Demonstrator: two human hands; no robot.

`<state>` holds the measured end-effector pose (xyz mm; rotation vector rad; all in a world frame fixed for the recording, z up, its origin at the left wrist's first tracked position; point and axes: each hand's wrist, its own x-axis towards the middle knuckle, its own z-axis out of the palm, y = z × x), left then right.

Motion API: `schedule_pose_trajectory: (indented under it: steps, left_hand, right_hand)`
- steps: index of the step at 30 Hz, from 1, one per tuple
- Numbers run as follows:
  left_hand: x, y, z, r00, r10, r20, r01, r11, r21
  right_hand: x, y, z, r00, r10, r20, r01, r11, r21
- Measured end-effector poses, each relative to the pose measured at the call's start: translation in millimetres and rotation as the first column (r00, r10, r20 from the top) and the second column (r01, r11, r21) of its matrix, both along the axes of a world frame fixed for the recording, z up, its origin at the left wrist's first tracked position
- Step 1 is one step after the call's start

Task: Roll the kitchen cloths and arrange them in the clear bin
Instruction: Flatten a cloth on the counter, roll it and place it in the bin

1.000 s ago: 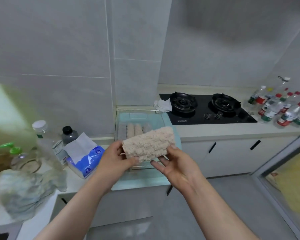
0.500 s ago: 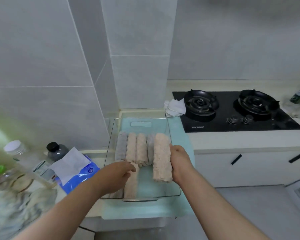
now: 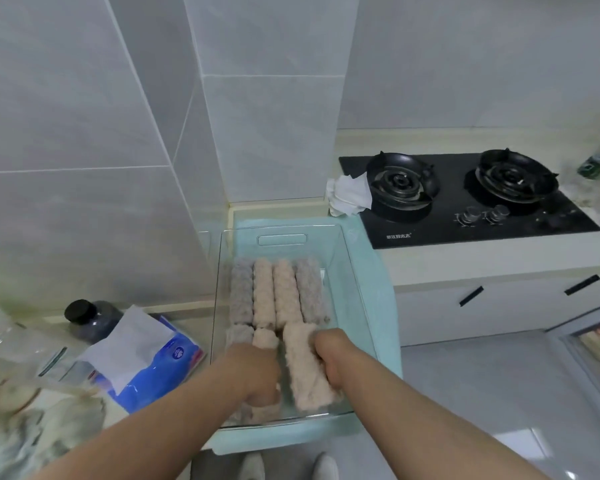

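We have the right hand (image 3: 333, 358) curled against the right side of a beige, nubby rolled kitchen cloth (image 3: 305, 365), gripping it low inside the clear plastic rectangular bin (image 3: 347, 258), at the near right. The cloth's long axis runs near to far, parallel to the far row of four grey and beige rolls (image 3: 279, 292), and its far end reaches that row. The left hand (image 3: 253, 368) rests knuckles-up on the near row, over a short grey roll (image 3: 238, 334) and a short beige roll (image 3: 265, 337). Its fingers are hidden, so we cannot tell how they lie. We judge that the release comes next. The right hand is nearer, and the cloth should be snugged leftward against its beige neighbour.
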<state>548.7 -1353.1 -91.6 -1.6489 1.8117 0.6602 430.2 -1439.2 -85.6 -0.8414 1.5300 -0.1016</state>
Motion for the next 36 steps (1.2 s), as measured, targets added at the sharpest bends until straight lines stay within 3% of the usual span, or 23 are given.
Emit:
schedule_pose_trajectory:
  steps: [3, 7, 10, 12, 14, 16, 18, 20, 22, 25, 29, 33, 36]
  left_hand:
    - [5, 1, 7, 0.998, -0.047, -0.043, 0.048, 0.999, 0.019]
    - [4, 1, 14, 0.997, -0.03, -0.077, 0.035, 0.998, 0.056]
    - [6, 1, 13, 0.996, -0.029, -0.08, 0.033, 0.998, 0.053]
    - [7, -2, 11, 0.996, -0.062, -0.059, 0.065, 0.996, 0.059]
    - [7, -4, 7, 0.996, -0.072, -0.051, 0.076, 0.995, 0.069]
    - [8, -5, 3, 0.996, -0.071, -0.06, 0.075, 0.995, 0.062]
    - [10, -6, -3, 0.995, -0.075, -0.072, 0.078, 0.996, 0.045]
    - [10, -7, -6, 0.995, -0.078, -0.068, 0.08, 0.996, 0.038]
    - [9, -7, -8, 0.995, -0.082, -0.054, 0.084, 0.996, 0.044]
    - [9, -8, -8, 0.994, -0.102, -0.036, 0.104, 0.993, 0.049]
    - [11, -6, -2, 0.991, -0.093, -0.097, 0.095, 0.995, 0.02]
    - [21, -2, 26, 0.973, -0.028, -0.227, 0.024, 1.0, -0.017]
    - [28, 1, 52, 0.962, -0.016, -0.273, -0.017, 0.993, -0.117]
  right_hand:
    - [10, 2, -11, 0.994, 0.062, -0.086, -0.057, 0.996, 0.063]
    - [28, 7, -23, 0.962, 0.229, -0.151, -0.228, 0.973, 0.024]
    - [32, 13, -20, 0.821, 0.406, -0.402, -0.466, 0.883, -0.059]
    - [29, 13, -16, 0.737, 0.425, -0.526, -0.542, 0.836, -0.085]
    - [29, 11, -2, 0.764, 0.443, -0.469, -0.522, 0.852, -0.046]
    - [28, 9, 9, 0.855, 0.401, -0.329, -0.41, 0.911, 0.044]
    - [27, 9, 21, 0.964, 0.216, -0.153, -0.177, 0.957, 0.23]
    - [26, 13, 29, 0.999, 0.029, -0.027, -0.018, 0.938, 0.345]
    - [26, 20, 25, 0.997, -0.068, 0.045, 0.048, 0.935, 0.352]
    - [28, 27, 20, 0.989, -0.088, 0.12, 0.051, 0.958, 0.281]
    - [22, 23, 22, 0.998, 0.012, 0.059, -0.022, 0.983, 0.182]
    - [14, 5, 17, 0.987, 0.136, -0.081, -0.11, 0.956, 0.272]
    - [7, -2, 15, 0.982, 0.17, -0.085, -0.139, 0.947, 0.29]
